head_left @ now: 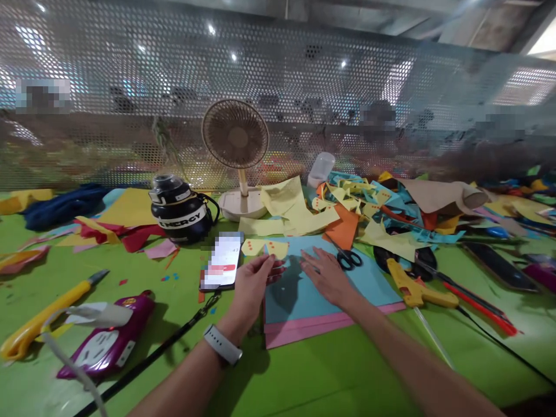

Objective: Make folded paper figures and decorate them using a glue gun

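My left hand, with a white watch band on the wrist, is closed in a pinch at the lower edge of a pale yellow cut piece with red dots. Another such piece lies just left of it, beside a lit phone. Fingers spread, my right hand rests on a blue sheet lying over pink sheets. Black-handled scissors lie right of that hand, their blades near an orange piece.
A small fan and a black jug stand at the back. Paper scraps are heaped at back right. A yellow glue gun lies right; a yellow-handled cutter and purple power bank lie left.
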A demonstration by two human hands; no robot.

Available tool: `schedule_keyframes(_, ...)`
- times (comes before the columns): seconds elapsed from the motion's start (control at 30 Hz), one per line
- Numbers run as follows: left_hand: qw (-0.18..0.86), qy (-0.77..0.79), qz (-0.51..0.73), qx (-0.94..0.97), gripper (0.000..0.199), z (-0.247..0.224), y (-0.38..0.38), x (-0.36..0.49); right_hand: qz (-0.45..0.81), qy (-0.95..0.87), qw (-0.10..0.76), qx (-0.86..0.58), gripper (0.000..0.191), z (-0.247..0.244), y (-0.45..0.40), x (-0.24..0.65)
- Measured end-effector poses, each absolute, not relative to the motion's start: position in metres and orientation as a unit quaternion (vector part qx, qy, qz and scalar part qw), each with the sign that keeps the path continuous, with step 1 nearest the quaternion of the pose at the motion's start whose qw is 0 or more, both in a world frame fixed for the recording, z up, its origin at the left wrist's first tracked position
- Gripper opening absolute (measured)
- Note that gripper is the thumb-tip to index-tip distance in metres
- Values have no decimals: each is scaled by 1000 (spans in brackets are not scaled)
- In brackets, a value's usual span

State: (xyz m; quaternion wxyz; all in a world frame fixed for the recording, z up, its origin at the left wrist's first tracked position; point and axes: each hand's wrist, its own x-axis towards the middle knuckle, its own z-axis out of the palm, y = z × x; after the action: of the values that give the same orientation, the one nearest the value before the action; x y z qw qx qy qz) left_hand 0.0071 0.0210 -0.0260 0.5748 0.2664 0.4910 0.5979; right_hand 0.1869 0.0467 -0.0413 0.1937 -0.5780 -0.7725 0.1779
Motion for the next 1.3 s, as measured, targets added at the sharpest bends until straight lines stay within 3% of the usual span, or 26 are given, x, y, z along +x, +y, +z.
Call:
schedule_keyframes(0.37, 600, 511, 555, 266, 33, -20, 15, 13, 564, -515, 445, -467, 43, -23, 49, 204)
schedule_keyframes(0.57, 600, 513, 544, 285, 30, -21, 10, 19, 663, -415, 471, -407, 35, -15, 40, 190)
schedule_keyframes(0.67, 592, 520, 542, 292, 29, -20, 9, 19, 622, -473, 453, -430, 42, -14, 39, 191)
schedule_keyframes(0.77, 569, 525, 562, 290, 29, -19, 12, 14, 455, -614, 393, -511, 48, -20, 42, 195)
schedule_keyframes(0.9, 550, 522, 593, 269, 32, -20, 18, 6, 158, -785, 209, -561, 52, -31, 41, 194)
schedule_keyframes(1.03, 557, 514, 597, 263, 31, -20, 19, 6, 40, -831, 71, -550, 53, -34, 34, 185)
schedule_keyframes(1.2, 562, 510, 592, 272, 29, -21, 18, 9, -6, -849, 76, -523, 52, -32, 34, 181)
schedule_keyframes(1.3, 561, 515, 587, 276, 28, -23, 17, 9, 52, -839, 117, -529, 52, -34, 37, 183)
